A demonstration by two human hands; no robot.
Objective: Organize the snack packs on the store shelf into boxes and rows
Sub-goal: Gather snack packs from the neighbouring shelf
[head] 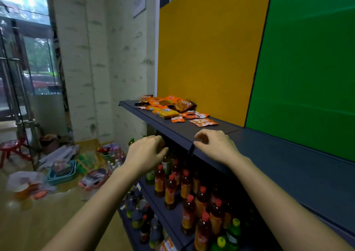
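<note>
A loose heap of orange snack packs (167, 105) lies at the far left end of the dark top shelf (192, 133). A yellow pack (168, 113) lies at the heap's front, and a few small orange sachets (203, 121) are spread to its right. My left hand (147, 153) hovers off the shelf's front edge, fingers curled, holding nothing. My right hand (217, 147) hovers over the shelf's front edge, fingers bent and apart, with nothing in it. Both hands are nearer to me than the packs and apart from them. No box is in view.
Lower shelves hold rows of red-capped tea bottles (186, 185) and green bottles (232, 231). Yellow and green panels (269, 58) back the shelf. On the floor to the left lie teal baskets (61, 172), a toy car (96, 177), a red stool (11, 149) and scattered bags.
</note>
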